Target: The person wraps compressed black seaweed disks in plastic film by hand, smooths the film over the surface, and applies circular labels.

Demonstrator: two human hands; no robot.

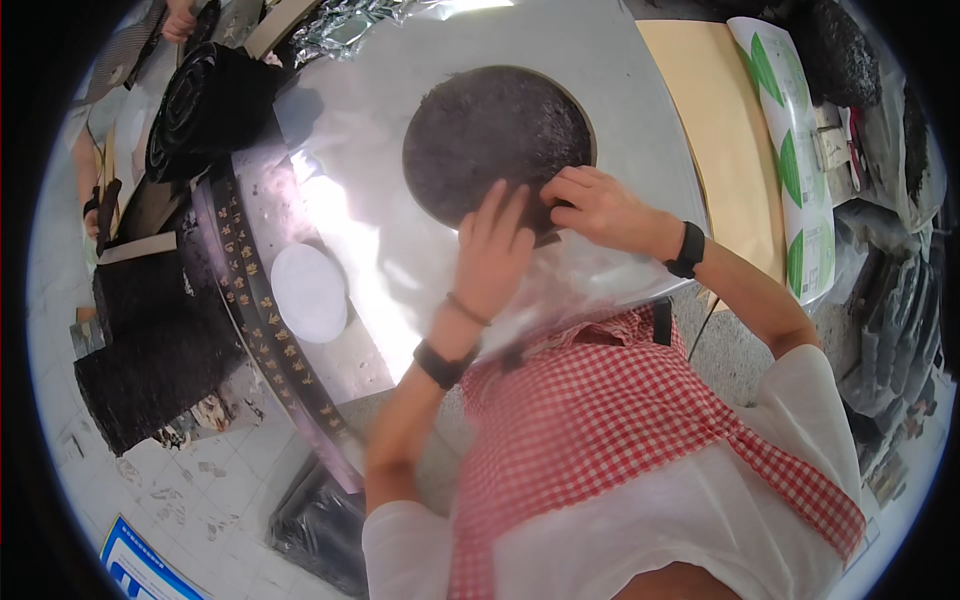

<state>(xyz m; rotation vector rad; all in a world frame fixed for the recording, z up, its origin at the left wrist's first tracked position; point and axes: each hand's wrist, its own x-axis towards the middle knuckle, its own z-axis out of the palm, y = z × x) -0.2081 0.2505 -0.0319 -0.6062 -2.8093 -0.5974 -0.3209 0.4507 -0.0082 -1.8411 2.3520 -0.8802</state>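
A dark, round, fibrous mass (499, 127) lies in a shallow, thin-rimmed round form on the sheet-metal table top (630, 90). My left hand (495, 259) rests on its near edge, fingers stretched forward and slightly apart. Just right of it, my right hand (600, 210) has bent fingers at the near right rim, thumb and fingertips close together on the dark material. Whether they pinch it is hidden. A small dark flap shows at the rim beneath the hands.
A white oval disc (309, 292) lies left, beside dark strips with gold characters (274, 330). Black rolls (217, 105) stand behind. Brown paper (724, 135) and a green-and-white printed sheet (784, 150) lie right. Crumpled foil (341, 30) sits at the back; another person's hand (178, 22) shows upper left.
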